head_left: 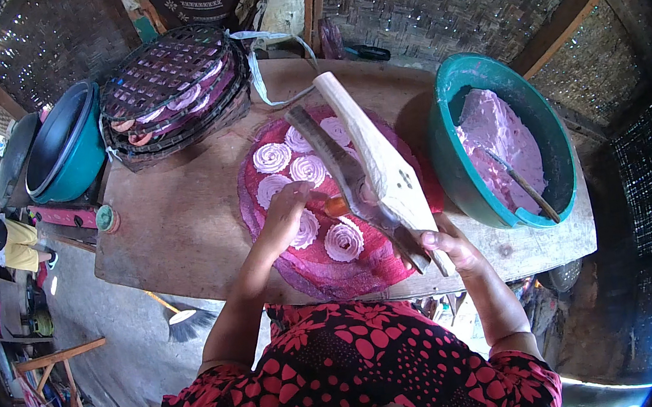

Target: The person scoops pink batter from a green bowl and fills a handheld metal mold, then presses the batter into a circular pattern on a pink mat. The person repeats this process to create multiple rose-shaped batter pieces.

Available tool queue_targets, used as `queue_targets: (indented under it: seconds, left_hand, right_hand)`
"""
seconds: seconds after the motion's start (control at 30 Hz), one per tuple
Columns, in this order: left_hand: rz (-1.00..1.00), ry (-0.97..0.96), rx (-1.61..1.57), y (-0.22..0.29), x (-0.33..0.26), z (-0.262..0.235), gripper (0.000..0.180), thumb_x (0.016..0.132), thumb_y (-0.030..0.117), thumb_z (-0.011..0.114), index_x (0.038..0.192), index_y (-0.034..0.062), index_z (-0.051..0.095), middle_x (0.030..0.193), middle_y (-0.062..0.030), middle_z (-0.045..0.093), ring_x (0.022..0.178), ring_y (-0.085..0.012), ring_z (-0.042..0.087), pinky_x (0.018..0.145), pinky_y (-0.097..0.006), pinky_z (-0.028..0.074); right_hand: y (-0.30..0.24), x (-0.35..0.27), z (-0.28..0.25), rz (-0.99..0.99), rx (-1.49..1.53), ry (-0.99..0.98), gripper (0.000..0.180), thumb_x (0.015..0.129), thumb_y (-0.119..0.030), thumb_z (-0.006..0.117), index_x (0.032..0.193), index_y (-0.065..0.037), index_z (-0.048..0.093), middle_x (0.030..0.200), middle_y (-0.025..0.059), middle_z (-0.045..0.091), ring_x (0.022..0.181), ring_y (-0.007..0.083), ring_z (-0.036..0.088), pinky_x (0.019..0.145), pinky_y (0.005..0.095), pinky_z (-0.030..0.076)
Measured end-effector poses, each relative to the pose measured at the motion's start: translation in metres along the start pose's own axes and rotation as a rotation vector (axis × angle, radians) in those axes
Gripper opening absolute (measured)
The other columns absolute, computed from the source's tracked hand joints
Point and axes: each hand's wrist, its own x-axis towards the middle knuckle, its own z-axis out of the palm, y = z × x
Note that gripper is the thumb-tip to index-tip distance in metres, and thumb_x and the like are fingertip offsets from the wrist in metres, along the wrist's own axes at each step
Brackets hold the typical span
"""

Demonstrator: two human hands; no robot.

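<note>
My right hand (456,249) grips the lower end of a two-armed wooden press (387,172), its pale arm and dark arm spread apart like a V at the top. An orange cylindrical piece (335,206) juts from the press's left side. Beside it is my left hand (289,214), fingers bent and drawn together; what they hold, if anything, is hidden. Below both hands lies a round, pinkish-red mesh cloth (310,274) carrying several pale purple dough swirls (272,158). One dough swirl (344,241) sits near the orange piece; the press covers part of the others.
On the wooden table (158,214), a teal basin (449,157) of purple dough (500,143) with a stick (529,188) stands right. Stacked woven trays (167,77) stand back left, near another teal basin (68,164). A broom (190,319) and a person (4,236) are beyond, left.
</note>
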Motion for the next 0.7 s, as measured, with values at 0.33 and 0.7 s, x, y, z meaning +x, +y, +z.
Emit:
queue_targets:
  seconds: [0.33,0.7]
  left_hand:
    - [-0.127,-0.027,0.075,-0.025,-0.014,0.001,0.050,0.104,0.042,0.038,0.122,-0.0021,0.055,0.108,-0.0235,0.059,0.094,-0.0390,0.057,0.085,-0.046,0.044]
    - [0.002,0.057,0.364,0.007,-0.041,0.010,0.013,0.090,0.019,0.063,0.095,0.0096,0.070,0.122,-0.0121,0.062,0.106,-0.0324,0.057,0.089,-0.045,0.043]
  right_hand:
    - [0.014,0.005,0.006,-0.044,-0.004,-0.032,0.061,0.082,-0.050,0.069,0.107,0.006,0.064,0.086,0.0093,0.066,0.075,0.0162,0.063,0.066,0.0280,0.047]
    - [0.029,0.003,0.004,-0.035,0.053,0.003,0.066,0.082,-0.051,0.070,0.110,0.007,0.062,0.088,0.0107,0.066,0.075,0.0174,0.064,0.066,0.0287,0.049]
